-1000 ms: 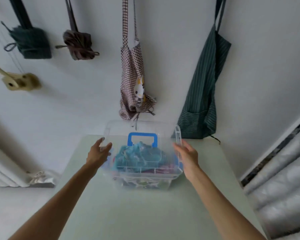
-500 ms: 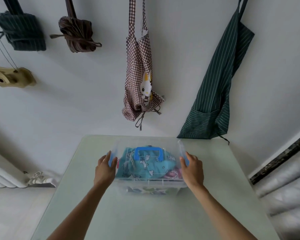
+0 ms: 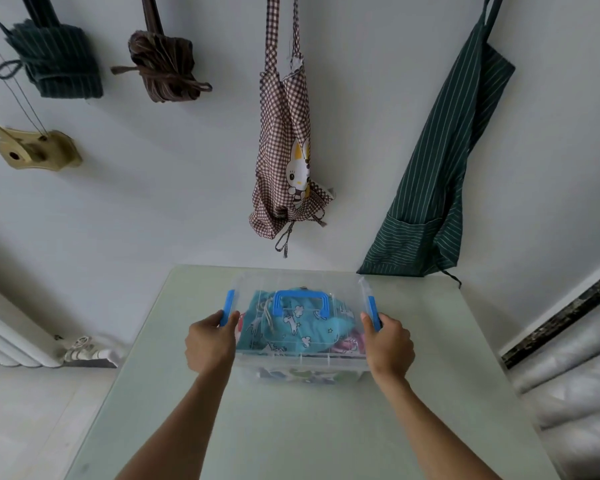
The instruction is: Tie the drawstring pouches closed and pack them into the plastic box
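A clear plastic box with a blue carry handle on its lid stands on the pale green table. Through the lid I see a teal drawstring pouch with white cartoon animals, a pink pouch beside it, and more fabric lower down. My left hand grips the blue latch on the box's left end. My right hand grips the blue latch on the right end.
Aprons hang on the wall behind the table: a brown checked one with a rabbit and a green striped one. Two rolled aprons hang upper left. A radiator stands at left, a grey padded surface at right.
The lid has come down from raised to flat on the box. Both hands moved from the box's sides onto the blue end latches.
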A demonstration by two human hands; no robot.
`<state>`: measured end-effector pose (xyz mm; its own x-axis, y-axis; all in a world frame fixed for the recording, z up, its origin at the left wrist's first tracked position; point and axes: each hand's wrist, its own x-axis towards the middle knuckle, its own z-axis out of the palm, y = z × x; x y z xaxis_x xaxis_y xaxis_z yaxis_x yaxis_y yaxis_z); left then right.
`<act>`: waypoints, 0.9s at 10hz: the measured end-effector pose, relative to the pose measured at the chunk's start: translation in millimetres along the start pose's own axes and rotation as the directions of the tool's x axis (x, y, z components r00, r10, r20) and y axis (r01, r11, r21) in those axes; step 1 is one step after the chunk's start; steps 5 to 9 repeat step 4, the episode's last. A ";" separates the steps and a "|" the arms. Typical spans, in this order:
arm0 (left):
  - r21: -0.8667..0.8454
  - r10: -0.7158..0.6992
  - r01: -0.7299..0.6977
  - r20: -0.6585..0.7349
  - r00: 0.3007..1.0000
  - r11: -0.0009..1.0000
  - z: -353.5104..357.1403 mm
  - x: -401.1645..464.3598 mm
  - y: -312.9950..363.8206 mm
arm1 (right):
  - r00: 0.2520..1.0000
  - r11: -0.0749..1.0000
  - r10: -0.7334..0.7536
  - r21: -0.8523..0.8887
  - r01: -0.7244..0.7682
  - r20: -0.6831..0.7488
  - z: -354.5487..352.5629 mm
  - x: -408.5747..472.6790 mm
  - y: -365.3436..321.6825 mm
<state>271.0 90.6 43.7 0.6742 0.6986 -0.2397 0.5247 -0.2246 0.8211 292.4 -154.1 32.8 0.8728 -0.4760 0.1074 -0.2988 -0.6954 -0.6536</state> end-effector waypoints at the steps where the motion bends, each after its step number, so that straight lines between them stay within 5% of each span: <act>1: 0.040 0.014 -0.012 -0.046 0.999 0.999 2.6 -3.4 3.4 | 0.998 0.989 -0.064 -0.131 0.062 -0.013 -3.7 -0.5 -3.1; 3: 0.122 0.031 -0.029 -0.016 0.999 0.992 4.8 -4.2 2.9 | 0.976 0.863 -0.160 -0.458 0.211 0.149 -15.7 3.8 -13.0; 4: -0.031 -0.030 0.034 0.107 0.994 0.999 -8.8 3.0 5.8 | 0.959 0.861 -0.159 -0.442 0.250 0.234 -28.7 2.0 -18.3; 9: -0.031 -0.030 0.034 0.107 0.994 0.999 -8.8 3.0 5.8 | 0.959 0.861 -0.159 -0.442 0.250 0.234 -28.7 2.0 -18.3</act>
